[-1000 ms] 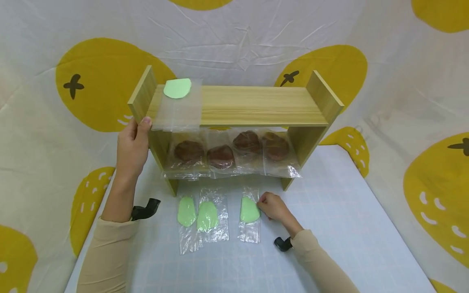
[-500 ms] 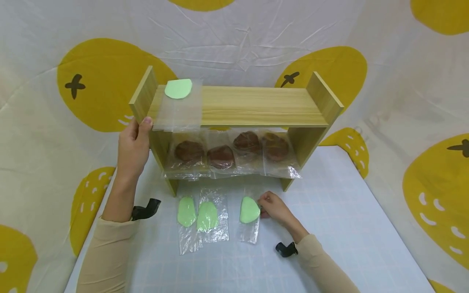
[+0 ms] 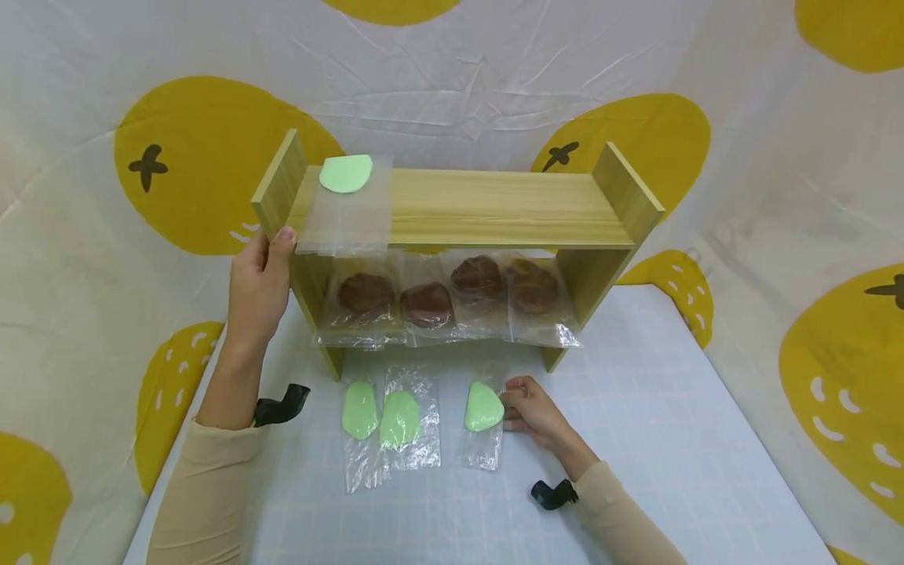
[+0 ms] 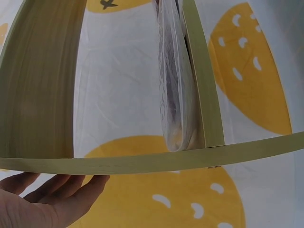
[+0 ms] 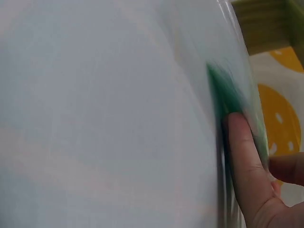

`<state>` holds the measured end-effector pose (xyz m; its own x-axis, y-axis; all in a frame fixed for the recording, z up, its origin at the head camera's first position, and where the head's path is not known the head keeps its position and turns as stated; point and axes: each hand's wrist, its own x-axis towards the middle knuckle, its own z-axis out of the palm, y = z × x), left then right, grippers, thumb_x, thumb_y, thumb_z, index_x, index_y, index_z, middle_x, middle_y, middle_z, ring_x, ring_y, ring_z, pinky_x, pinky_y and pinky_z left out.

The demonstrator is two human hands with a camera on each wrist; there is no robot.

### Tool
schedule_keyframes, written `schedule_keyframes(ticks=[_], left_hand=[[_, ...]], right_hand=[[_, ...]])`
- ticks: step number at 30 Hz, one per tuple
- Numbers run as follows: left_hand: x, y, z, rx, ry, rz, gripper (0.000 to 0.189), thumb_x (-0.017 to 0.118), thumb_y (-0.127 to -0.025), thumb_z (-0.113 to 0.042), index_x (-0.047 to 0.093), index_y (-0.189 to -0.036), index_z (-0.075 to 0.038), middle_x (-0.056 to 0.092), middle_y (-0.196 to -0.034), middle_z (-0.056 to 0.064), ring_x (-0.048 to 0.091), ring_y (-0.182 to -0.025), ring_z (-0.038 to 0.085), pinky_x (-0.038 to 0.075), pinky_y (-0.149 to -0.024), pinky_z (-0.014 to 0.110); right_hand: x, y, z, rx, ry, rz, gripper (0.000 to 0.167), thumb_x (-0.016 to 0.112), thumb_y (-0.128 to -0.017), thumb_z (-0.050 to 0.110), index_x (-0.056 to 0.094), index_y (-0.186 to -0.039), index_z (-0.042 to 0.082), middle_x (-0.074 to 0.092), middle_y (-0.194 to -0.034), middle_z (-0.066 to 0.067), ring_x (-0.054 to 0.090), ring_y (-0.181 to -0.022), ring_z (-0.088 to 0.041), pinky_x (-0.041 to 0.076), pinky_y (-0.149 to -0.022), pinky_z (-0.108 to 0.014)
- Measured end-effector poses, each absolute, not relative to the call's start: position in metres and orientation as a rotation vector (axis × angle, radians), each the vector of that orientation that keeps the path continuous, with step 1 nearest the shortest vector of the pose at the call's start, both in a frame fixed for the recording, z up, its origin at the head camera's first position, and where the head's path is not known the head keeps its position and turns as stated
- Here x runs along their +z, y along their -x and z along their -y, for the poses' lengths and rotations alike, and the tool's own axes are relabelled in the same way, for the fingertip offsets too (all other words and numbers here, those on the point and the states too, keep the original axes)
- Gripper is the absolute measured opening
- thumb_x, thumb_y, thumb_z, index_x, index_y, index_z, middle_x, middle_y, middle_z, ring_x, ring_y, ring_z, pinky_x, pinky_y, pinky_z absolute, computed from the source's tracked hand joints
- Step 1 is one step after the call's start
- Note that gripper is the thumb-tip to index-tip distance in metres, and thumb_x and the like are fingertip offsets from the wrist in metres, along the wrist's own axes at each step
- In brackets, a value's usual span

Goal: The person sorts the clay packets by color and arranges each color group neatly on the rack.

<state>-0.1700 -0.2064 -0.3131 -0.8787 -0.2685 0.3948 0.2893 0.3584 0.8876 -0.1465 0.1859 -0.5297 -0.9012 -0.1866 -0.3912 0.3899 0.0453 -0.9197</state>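
Note:
In the head view my left hand (image 3: 260, 286) grips the left side panel of a small wooden shelf (image 3: 508, 208), its thumb at the front edge. The left wrist view shows several fingers (image 4: 95, 187) against that panel's outer side. My right hand (image 3: 534, 412) pinches the right edge of a clear plastic bag (image 3: 483, 451) with a pale green flat piece (image 3: 484, 407) inside. In the right wrist view a finger (image 5: 244, 152) lies along one side of the bag, with the thumb on its other side. The bag's right edge is raised off the table.
Two more bagged green pieces (image 3: 399, 420) lie to the left on the pale checked table (image 3: 636, 439). Another green piece (image 3: 346, 173) in a bag lies at the upper shelf's left end. Several bagged dark brown pieces (image 3: 426, 304) fill the lower shelf. A patterned cloth (image 3: 466, 71) hangs behind.
My right hand has shifted slightly right, and the green piece's bag has tilted and moved a little with it. The left hand stays on the shelf panel.

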Motion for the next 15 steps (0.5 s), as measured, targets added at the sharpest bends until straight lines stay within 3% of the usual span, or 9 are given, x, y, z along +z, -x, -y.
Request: schedule_keyframes(ticks=[6,15], left_hand=[[-0.3136,0.1698,0.2064,-1.542,0.011,2.148,0.047,0.048,-0.105,-0.043,0.058,-0.138,-0.012,0.059,-0.127,0.009,0.050,-0.105,0.019,0.041,-0.098,0.036],[-0.3132,0.1699,0.2065,-1.538,0.006,2.158,0.048,0.048,-0.104,-0.045,0.057,-0.140,-0.013,0.058,-0.132,0.009,0.051,-0.109,0.020,0.041,-0.101,0.041]], right_hand=[[-0.5304,0.1438,-0.1880,-1.941,-0.174,-1.874,0.052,0.055,-0.097,-0.002,0.030,-0.141,-0.011,0.063,-0.111,-0.021,0.067,-0.078,-0.023,0.058,-0.068,-0.036],[-0.5248,0.1393,-0.1910,-1.960,-0.085,-1.798,0.048,0.054,-0.097,-0.002,0.035,-0.139,-0.014,0.066,-0.112,-0.017,0.068,-0.082,-0.023,0.058,-0.072,-0.040]])
